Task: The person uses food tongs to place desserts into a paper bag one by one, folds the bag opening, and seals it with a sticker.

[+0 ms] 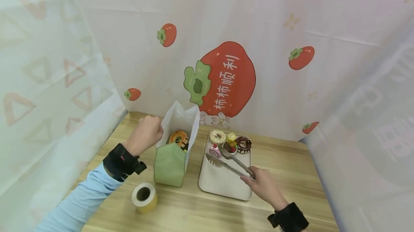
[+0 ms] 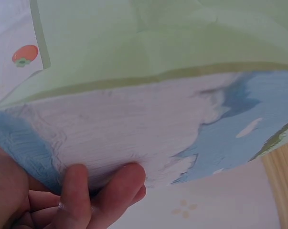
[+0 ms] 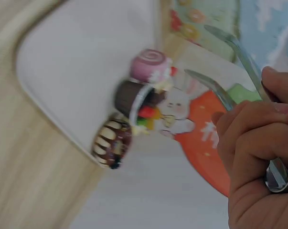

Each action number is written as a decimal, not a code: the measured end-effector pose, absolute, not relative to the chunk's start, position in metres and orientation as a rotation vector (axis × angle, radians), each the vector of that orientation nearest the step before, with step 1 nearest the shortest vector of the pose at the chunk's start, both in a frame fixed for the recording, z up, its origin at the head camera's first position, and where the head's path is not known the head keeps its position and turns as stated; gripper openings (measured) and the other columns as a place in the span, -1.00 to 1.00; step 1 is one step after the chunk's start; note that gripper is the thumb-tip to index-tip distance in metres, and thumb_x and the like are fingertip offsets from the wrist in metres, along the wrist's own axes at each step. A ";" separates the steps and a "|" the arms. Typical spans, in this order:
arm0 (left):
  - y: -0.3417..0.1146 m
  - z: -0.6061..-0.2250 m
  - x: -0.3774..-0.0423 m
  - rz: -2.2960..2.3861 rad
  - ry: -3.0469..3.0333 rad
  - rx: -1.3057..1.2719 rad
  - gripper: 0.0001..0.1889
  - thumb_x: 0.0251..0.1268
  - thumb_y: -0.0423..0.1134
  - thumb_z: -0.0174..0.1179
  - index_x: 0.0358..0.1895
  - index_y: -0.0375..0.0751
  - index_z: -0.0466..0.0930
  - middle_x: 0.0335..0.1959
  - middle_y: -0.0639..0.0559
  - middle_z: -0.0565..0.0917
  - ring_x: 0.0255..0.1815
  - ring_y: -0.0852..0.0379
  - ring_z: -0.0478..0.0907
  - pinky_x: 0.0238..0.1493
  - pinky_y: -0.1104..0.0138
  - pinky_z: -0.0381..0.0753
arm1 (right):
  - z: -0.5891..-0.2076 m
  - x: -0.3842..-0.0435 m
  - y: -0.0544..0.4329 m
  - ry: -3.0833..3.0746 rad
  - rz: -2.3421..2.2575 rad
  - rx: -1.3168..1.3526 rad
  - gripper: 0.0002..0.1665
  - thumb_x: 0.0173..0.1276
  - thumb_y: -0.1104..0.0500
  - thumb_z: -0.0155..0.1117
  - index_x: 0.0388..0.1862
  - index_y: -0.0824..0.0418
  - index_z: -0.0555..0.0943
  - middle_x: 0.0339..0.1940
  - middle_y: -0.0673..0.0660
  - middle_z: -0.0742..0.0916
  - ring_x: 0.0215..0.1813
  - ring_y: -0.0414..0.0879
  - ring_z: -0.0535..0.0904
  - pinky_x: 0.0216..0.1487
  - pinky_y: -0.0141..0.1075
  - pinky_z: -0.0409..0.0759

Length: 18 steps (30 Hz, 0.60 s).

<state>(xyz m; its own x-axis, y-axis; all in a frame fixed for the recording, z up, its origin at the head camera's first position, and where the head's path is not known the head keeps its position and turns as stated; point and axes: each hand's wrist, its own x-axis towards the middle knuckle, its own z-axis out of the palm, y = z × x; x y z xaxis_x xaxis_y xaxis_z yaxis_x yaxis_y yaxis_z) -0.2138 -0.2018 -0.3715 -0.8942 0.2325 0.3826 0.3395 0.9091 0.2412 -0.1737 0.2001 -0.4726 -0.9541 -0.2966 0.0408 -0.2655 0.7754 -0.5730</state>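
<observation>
My left hand holds the upper edge of a paper bag, its thumb and fingers pinching the side in the left wrist view. The bag stands upright with its top open, a toy doughnut with orange icing visible inside. In my right hand is a pair of metal tongs, jaws apart with nothing between them. Their tips hang over a pale tray. At its far end lie a pink swirl roll, a brown dessert cup, a cream doughnut and a chocolate doughnut.
A roll of tape stands on the wooden table, nearer than the bag. A small yellow sweet sits between the doughnuts. White curtains printed with persimmons enclose the table at the back and both sides.
</observation>
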 end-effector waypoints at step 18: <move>-0.200 -0.369 -0.212 -0.431 -2.731 -0.428 -0.53 0.14 -0.57 0.04 -0.78 -0.06 0.09 -0.70 0.18 0.00 -0.68 0.22 0.03 -0.63 0.38 0.06 | -0.523 -0.173 0.168 3.212 -0.620 -0.545 -0.73 0.22 0.24 0.44 -0.38 0.41 0.55 -0.63 0.09 0.56 -0.61 -0.20 0.42 -0.62 -0.38 0.34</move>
<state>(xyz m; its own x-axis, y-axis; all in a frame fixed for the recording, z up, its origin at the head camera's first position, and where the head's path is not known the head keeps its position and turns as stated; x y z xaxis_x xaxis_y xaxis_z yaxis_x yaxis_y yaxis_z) -0.2121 -0.2001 -0.3689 -0.8958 0.2382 0.3751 0.3421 0.9085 0.2400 -0.1729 0.1679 -0.5225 -0.9312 -0.2835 0.2292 -0.3485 0.8770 -0.3309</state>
